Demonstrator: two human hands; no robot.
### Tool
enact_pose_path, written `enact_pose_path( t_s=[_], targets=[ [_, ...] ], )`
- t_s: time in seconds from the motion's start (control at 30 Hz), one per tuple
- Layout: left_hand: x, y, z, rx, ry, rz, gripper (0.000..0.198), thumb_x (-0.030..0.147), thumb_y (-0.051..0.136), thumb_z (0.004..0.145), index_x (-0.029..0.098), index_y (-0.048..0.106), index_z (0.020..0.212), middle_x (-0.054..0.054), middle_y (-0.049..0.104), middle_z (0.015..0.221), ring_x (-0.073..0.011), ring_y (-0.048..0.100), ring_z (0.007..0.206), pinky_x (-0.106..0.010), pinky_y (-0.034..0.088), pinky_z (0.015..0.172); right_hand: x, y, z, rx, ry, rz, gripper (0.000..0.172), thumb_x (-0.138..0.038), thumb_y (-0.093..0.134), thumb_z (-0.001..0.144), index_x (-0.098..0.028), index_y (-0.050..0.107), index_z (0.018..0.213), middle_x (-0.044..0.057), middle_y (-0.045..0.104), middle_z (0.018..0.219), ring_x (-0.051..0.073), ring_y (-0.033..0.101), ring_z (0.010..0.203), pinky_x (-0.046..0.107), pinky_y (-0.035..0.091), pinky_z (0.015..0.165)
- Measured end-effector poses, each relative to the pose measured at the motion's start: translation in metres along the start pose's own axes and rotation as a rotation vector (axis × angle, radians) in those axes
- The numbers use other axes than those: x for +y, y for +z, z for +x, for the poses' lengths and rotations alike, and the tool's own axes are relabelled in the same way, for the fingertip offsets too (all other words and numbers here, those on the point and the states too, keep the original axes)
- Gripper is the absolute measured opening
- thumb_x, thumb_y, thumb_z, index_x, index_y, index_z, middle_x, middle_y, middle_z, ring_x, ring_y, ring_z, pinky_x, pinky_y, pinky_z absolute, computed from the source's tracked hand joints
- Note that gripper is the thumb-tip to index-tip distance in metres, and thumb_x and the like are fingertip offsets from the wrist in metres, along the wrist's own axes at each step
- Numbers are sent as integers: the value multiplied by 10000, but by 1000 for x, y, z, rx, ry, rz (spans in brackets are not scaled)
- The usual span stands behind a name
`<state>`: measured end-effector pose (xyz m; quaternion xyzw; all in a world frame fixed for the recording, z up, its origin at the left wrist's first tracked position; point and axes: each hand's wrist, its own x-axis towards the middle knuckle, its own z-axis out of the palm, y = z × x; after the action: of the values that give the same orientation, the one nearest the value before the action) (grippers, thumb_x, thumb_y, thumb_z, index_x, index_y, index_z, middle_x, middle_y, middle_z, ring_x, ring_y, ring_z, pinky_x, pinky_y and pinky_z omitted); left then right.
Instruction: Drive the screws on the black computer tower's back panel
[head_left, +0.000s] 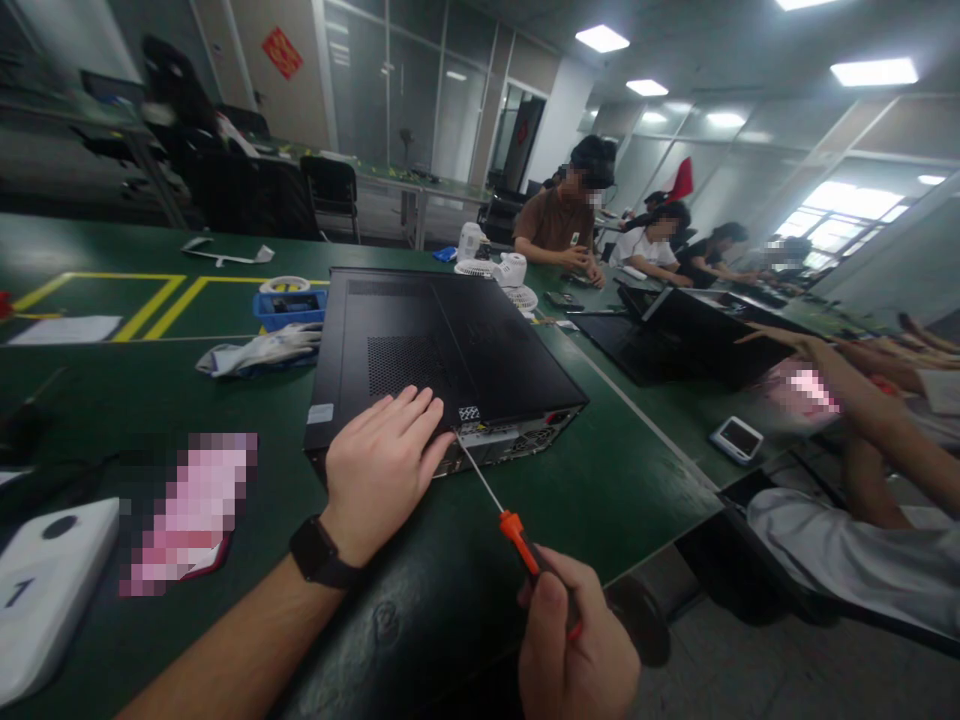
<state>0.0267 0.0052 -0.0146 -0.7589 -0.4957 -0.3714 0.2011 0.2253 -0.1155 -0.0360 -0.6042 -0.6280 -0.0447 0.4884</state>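
A black desktop computer case (495,350) lies flat on the green table, its rear panel with ports and grilles turned toward me. My left hand (386,460) rests on the near left part of its top, fingers stretched out and the thumb by the rear edge. In my right hand (574,630) is a screwdriver (517,530) with an orange and black handle. Its long shaft points up and left, and the tip meets the rear edge of the case beside my left thumb. Whether the tip sits in a screw is too small to tell.
Left of the case are a blue tray (289,308), white gloves (262,350), a blurred pink item (199,500) and a white device marked 1 (52,590). Small white fans (510,275) stand behind it. At right, another person's arm (862,410) reaches toward another black case (697,335).
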Motion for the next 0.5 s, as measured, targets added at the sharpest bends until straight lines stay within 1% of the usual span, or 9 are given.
enact_pose_path(
  t_s=[0.07, 0.17, 0.23, 0.27, 0.33, 0.4, 0.43, 0.5],
  targets=[
    [0, 0, 0, 4, 3, 2, 313, 319, 645, 1017, 151, 755, 1258, -122, 776, 1324, -306, 741, 1242, -498, 614, 1057, 0, 0, 4, 15, -24, 15, 341, -447, 486, 1113, -190, 709, 1088, 60, 764, 831, 192, 767, 706, 286, 627, 645],
    [0, 0, 0, 9, 9, 3, 311, 317, 648, 1016, 142, 757, 1250, -120, 780, 1318, -305, 743, 1238, -488, 615, 1056, 3, 4, 6, 93, -149, 66, 217, -346, 573, 1067, -179, 679, 1156, 84, 763, 941, 202, 770, 792, 304, 641, 672],
    [0, 0, 0, 12, 12, 3, 309, 311, 654, 1012, 141, 758, 1247, -119, 779, 1320, -306, 744, 1235, -486, 615, 1055, 7, 8, 4, 145, -197, 81, 171, -283, 607, 1048, -186, 677, 1171, 77, 766, 939, 205, 772, 801, 313, 648, 685],
    [0, 0, 0, 14, 11, 2, 307, 309, 658, 1009, 142, 759, 1246, -119, 779, 1320, -307, 745, 1233, -485, 615, 1055, 9, 9, 2, 173, -200, 72, 167, -283, 614, 1049, -190, 685, 1167, 74, 771, 926, 205, 773, 783, 311, 647, 675],
    [0, 0, 0, 18, 6, 2, 304, 310, 665, 1005, 146, 761, 1243, -119, 779, 1318, -310, 746, 1230, -486, 614, 1056, 11, 10, 0, 137, -144, 46, 182, -313, 594, 1067, -196, 703, 1154, 64, 774, 895, 193, 766, 728, 297, 638, 647],
    [0, 0, 1, 22, 5, 2, 303, 314, 667, 1005, 146, 762, 1239, -120, 781, 1313, -309, 749, 1225, -485, 616, 1054, 11, 9, 1, 102, -101, 58, 219, -337, 573, 1072, -187, 698, 1174, 66, 769, 897, 194, 762, 722, 300, 634, 638],
    [0, 0, 1, 22, 5, 3, 303, 314, 665, 1006, 145, 761, 1239, -119, 781, 1313, -307, 749, 1224, -485, 616, 1053, 10, 8, 3, 102, -107, 84, 222, -332, 577, 1063, -182, 689, 1183, 74, 766, 917, 203, 764, 749, 312, 639, 648],
    [0, 0, 1, 21, 8, 3, 304, 315, 662, 1009, 143, 759, 1240, -116, 781, 1315, -304, 748, 1227, -484, 619, 1051, 8, 8, 6, 116, -171, 163, 170, -270, 592, 1030, -189, 672, 1156, 83, 753, 957, 220, 765, 820, 337, 648, 677]
  ],
)
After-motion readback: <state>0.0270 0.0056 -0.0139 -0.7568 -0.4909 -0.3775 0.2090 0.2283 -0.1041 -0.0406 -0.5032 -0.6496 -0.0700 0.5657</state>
